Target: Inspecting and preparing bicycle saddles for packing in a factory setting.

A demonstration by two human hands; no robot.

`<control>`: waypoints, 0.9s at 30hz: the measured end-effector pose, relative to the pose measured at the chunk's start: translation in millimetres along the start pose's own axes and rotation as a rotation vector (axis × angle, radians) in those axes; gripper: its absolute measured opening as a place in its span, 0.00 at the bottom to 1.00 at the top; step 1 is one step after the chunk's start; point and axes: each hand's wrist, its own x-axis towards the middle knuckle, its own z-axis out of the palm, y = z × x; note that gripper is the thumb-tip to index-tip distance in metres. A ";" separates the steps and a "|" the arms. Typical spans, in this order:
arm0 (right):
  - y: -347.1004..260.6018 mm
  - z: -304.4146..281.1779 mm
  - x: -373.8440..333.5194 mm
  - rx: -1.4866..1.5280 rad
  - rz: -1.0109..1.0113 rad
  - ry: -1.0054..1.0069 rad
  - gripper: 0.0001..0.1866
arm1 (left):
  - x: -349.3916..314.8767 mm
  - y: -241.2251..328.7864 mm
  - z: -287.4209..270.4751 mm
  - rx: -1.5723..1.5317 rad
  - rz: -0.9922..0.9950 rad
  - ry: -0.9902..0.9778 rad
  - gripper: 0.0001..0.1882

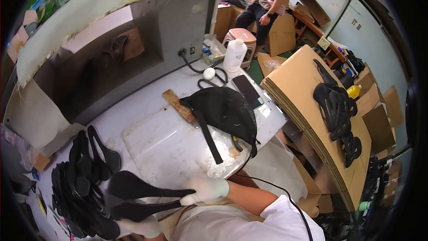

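A black bicycle saddle (pixel 129 186) with a long central gap lies tilted at the table's near edge, its wide end to the left. My right hand (pixel 203 190), in a whitish glove, is closed on its narrow nose. Just below the saddle's lower wing is my left hand (pixel 143 227), also gloved; its fingers are smeared and partly hidden, so their grip is unclear. Close by on the left, a pile of similar black saddles (pixel 80 178) is heaped up, some with mesh-like surfaces.
On the white table (pixel 151 138) are a black mesh-edged bag (pixel 223 111), a worn wooden block (pixel 178 105), a phone (pixel 248 91) and a white bottle (pixel 235 56). A grey machine (pixel 178 27) stands behind. More black saddles (pixel 332 107) rest on stacked cardboard (pixel 294 80). Another person (pixel 267 0) stands farther back.
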 end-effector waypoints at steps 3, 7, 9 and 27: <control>22.7 12.4 -20.6 0.187 0.138 0.002 0.28 | 22.5 -0.9 13.4 -0.273 -0.265 0.432 0.34; 30.1 -3.6 -61.9 0.398 -0.031 0.643 0.24 | 40.6 33.2 6.0 -0.004 -0.358 -0.155 0.32; 30.3 -40.8 -94.9 0.380 -0.265 1.110 0.14 | 40.8 62.2 16.1 0.125 -0.253 -0.204 0.28; 18.2 -105.4 -98.0 0.183 -0.273 1.590 0.10 | 79.3 43.4 -40.8 1.835 0.062 -0.192 0.38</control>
